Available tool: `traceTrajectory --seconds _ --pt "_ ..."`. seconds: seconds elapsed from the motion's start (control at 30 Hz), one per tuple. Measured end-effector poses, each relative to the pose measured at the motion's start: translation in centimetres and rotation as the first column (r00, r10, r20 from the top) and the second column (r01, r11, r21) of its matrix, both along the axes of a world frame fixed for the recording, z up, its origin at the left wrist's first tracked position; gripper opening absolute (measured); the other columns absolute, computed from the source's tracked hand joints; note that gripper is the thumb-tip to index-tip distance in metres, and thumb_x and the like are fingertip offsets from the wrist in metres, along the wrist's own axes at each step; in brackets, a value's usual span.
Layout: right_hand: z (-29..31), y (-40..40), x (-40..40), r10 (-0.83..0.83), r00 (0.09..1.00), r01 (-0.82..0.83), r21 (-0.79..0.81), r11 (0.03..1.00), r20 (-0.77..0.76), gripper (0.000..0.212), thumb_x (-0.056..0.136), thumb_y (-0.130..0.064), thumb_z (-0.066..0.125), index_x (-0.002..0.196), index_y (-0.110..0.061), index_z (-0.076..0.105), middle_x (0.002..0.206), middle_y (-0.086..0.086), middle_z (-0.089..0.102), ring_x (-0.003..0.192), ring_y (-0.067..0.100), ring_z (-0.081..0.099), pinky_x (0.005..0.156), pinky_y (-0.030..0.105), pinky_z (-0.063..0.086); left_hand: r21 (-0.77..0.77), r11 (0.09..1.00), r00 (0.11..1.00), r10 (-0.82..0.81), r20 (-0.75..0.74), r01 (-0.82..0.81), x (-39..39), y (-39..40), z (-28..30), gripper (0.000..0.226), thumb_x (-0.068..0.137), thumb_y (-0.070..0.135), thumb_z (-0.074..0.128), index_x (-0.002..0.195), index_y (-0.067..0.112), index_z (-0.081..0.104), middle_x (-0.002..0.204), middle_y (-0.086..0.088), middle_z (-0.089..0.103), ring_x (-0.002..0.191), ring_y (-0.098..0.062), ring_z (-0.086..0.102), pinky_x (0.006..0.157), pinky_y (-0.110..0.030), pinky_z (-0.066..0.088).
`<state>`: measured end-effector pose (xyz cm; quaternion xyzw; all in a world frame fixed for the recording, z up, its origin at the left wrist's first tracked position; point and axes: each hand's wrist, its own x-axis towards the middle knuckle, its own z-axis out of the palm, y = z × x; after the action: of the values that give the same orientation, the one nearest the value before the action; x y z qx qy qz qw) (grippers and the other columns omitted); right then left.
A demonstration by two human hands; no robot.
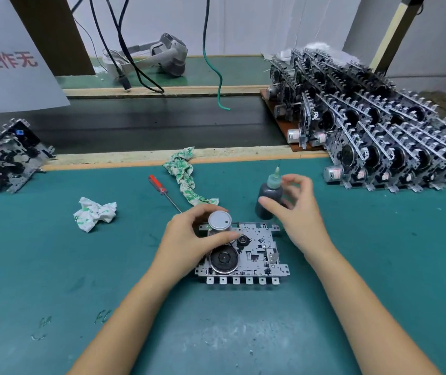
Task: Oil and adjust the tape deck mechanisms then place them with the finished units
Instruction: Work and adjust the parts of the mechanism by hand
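one flat silver metal tape deck mechanism [254, 253] lies at centre on the green bench mat [54, 266]. the left hand [189, 239] grips its round silver motor can [219, 222] at ten o'clock. the right hand [295, 209], fingers loosely spread and holding nothing, hovers just beside the dark oil bottle [269, 197] at one o'clock. finished units [379, 136] are stacked at two o'clock.

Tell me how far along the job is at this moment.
Done: many mechanisms stand in the stacked rows at right. In hand: one tape deck mechanism lies flat on the green mat; the left hand grips its motor, while the right hand, fingers loosely curled, is beside the oil bottle, not clearly gripping it. Left: oiling and adjusting this unit, placing it, then the small pile at left.
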<state>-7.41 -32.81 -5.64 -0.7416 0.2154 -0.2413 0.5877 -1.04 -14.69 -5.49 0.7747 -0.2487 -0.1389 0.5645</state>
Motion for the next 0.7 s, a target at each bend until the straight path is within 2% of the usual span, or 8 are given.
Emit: traceTrajectory --seconds 0.07,0.13,0.2,0.27,0.33,0.43,0.6,0.7 --pt "1.6 0.4 -1.1 -0.185 0.962 0.230 -0.226 0.947 0.201 0.050 0.073 -0.020 0.081 0.100 -0.029 0.039 0.100 -0.001 0.052 0.093 0.016 0.053 0.081 0.020 0.040 -0.014 0.998 0.994 -0.068 -0.084 0.067 0.5 0.5 0.3 0.028 0.065 0.019 0.084 0.089 0.023 0.071 0.088 0.013 0.073 0.082 0.003 0.065 0.078 -0.011 0.047" --pt "3.6 0.8 -2.3 -0.055 0.964 0.174 -0.458 0.872 0.261 0.050 0.068 -0.040 0.080 0.097 -0.035 0.039 0.090 -0.005 0.050 0.081 0.014 0.051 0.072 0.016 0.037 -0.049 0.991 0.983 -0.127 -0.133 0.121 0.7 0.7 0.4 0.026 0.067 0.013 0.082 0.090 0.023 0.072 0.088 0.012 0.074 0.081 0.004 0.064 0.075 -0.011 0.048" --pt "4.8 1.4 -3.0 0.247 0.958 -0.284 -0.592 0.754 -0.145 0.069 0.058 -0.069 0.070 0.113 -0.037 0.044 0.106 -0.013 0.054 0.095 0.004 0.051 0.083 0.015 0.040 -0.079 0.985 0.979 -0.161 -0.129 0.151 0.7 0.7 0.3 0.026 0.071 0.008 0.080 0.089 0.025 0.072 0.086 0.012 0.074 0.079 0.005 0.063 0.072 -0.010 0.047" --pt "4.3 1.9 -3.2 0.289 0.719 -0.685 -0.577 0.445 -0.631 0.113 0.050 -0.080 0.065 0.143 -0.032 0.024 0.140 -0.014 0.036 0.127 0.001 0.031 0.108 0.021 0.027 -0.095 0.981 0.977 -0.179 -0.112 0.169 0.7 0.7 0.3 0.026 0.072 0.008 0.079 0.089 0.026 0.072 0.086 0.013 0.074 0.079 0.006 0.063 0.070 -0.009 0.047" --pt "3.1 2.2 -3.1 0.223 0.618 -0.780 -0.552 0.296 -0.754 0.131 0.053 -0.075 0.071 0.151 -0.022 0.003 0.151 -0.009 0.020 0.139 0.010 0.017 0.115 0.024 0.016 -0.101 0.979 0.979 -0.184 -0.086 0.175 0.8 0.6 0.1 0.024 0.071 0.013 0.079 0.091 0.026 0.073 0.089 0.011 0.074 0.080 0.006 0.063 0.072 -0.009 0.047" --pt "2.4 2.2 -2.8 0.152 0.669 -0.736 -0.619 0.276 -0.728 0.129 0.055 -0.068 0.075 0.150 -0.016 0.006 0.140 -0.003 0.031 0.132 0.016 0.029 0.110 0.028 0.026 -0.096 0.983 0.987 -0.159 -0.035 0.155 0.6 0.5 -0.1 0.027 0.067 0.025 0.078 0.093 0.023 0.072 0.093 0.009 0.074 0.083 0.004 0.064 0.076 -0.011 0.047" --pt "3.1 2.4 -3.0 0.188 0.744 -0.668 -0.705 0.240 -0.641 0.092 0.052 -0.069 0.073 0.124 -0.024 0.038 0.113 -0.008 0.049 0.104 0.017 0.051 0.081 0.030 0.041 -0.129 0.985 0.989 -0.122 -0.083 0.110 0.4 0.7 0.1 0.031 0.064 0.026 0.085 0.093 0.026 0.074 0.099 0.008 0.073 0.094 -0.005 0.066 0.082 -0.019 0.050" --pt "3.6 2.0 -3.9 0.401 0.689 -0.720 -0.506 0.476 -0.603 0.078 0.051 -0.064 0.076 0.118 -0.038 0.045 0.110 -0.023 0.056 0.102 0.002 0.054 0.081 0.020 0.040 -0.286 0.956 0.902 -0.177 -0.393 0.063 0.6 1.0 0.7 0.042 0.076 0.052 0.063 0.096 0.018 0.076 0.106 -0.007 0.072 0.101 -0.020 0.066 0.094 -0.034 0.049"
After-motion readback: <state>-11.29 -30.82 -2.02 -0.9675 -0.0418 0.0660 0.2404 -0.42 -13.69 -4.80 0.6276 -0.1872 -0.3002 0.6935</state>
